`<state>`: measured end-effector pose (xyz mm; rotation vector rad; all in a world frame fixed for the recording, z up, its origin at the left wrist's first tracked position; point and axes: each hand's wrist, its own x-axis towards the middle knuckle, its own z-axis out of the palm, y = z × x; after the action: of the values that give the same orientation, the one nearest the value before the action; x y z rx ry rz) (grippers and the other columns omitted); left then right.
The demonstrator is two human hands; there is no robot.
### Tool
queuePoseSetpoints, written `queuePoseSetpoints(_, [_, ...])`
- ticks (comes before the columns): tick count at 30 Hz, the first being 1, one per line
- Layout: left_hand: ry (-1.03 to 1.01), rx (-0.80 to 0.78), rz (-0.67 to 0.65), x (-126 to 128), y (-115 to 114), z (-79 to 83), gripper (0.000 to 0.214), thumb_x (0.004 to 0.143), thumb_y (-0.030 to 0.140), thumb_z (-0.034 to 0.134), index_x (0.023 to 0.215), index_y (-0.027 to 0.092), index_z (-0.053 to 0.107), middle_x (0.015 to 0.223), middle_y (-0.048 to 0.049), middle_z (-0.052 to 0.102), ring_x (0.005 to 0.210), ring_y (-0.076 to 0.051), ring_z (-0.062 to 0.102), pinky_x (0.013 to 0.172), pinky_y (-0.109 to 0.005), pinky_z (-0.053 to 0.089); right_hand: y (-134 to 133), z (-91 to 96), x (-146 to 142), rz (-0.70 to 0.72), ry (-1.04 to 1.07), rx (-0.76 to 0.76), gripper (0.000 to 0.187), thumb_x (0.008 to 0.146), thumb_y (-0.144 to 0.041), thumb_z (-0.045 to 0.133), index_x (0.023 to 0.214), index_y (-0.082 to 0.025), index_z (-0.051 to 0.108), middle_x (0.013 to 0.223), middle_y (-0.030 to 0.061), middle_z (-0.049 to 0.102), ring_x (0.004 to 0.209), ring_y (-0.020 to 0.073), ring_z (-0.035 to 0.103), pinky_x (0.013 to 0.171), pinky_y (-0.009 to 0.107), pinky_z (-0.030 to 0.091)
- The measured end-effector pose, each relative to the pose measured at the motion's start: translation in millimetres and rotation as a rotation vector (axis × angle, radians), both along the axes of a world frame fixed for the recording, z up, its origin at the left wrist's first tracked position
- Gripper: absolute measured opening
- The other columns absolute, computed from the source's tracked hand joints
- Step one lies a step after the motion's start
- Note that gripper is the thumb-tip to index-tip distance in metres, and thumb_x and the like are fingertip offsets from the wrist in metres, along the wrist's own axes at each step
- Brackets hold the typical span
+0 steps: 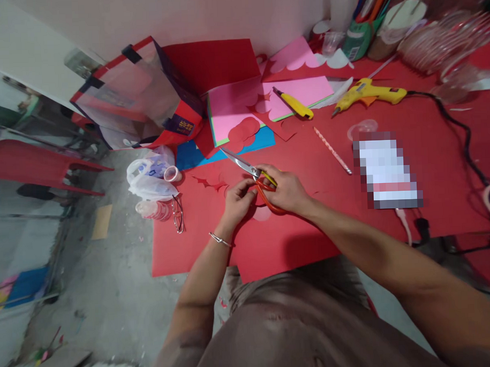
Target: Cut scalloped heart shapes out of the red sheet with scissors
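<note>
My right hand [287,190] is closed around scissors [244,163] with red-orange handles and a bit of yellow. Their blades point up and left over the red table, nearly together. My left hand [238,202] is closed, its fingertips pinched beside the scissors' handles; whatever lies between them is too small or hidden to name. Below the hands sits a pale pink round shape [262,213] on the red surface. Scalloped red paper cutouts [244,134] rest beyond the blade tips. To the left of the blades is a jagged red paper scrap [210,183].
A yellow utility knife [296,105], a patterned pencil [332,151] and a yellow glue gun [366,95] with a black cord lie farther back. Right is a blurred-out bright rectangle [389,173]. Glasses [177,213], cups [152,209] and a plastic bag [150,179] line the left edge.
</note>
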<state>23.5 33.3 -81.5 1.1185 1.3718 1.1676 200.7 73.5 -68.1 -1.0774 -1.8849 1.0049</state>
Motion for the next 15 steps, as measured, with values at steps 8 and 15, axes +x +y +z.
queuePoseSetpoints(8, [0.009, 0.003, 0.007, 2.3, -1.1, 4.9, 0.031, 0.070, 0.017, 0.069, 0.098, 0.022, 0.080, 0.079, 0.0008, 0.074, 0.062, -0.013, 0.061, 0.060, -0.025, 0.048, 0.7, -2.6, -0.9, -0.016, 0.011, 0.016, 0.049, 0.086, -0.025, 0.068, 0.135, -0.023, 0.067, 0.081, 0.0002, 0.073, 0.069, 0.0170, 0.067, 0.067, 0.026, 0.049])
queuePoseSetpoints(15, [0.000, 0.072, 0.008, 3.0, -0.3, 7.2, 0.032, 0.075, 0.029, 0.085, 0.105, 0.020, 0.080, 0.107, -0.0083, 0.081, 0.095, -0.022, 0.073, 0.084, -0.032, 0.058, 1.8, -3.8, 0.0, -0.041, 0.063, -0.009, 0.050, 0.086, -0.025, 0.067, 0.136, -0.024, 0.067, 0.081, -0.0005, 0.071, 0.068, 0.0164, 0.067, 0.068, 0.027, 0.050])
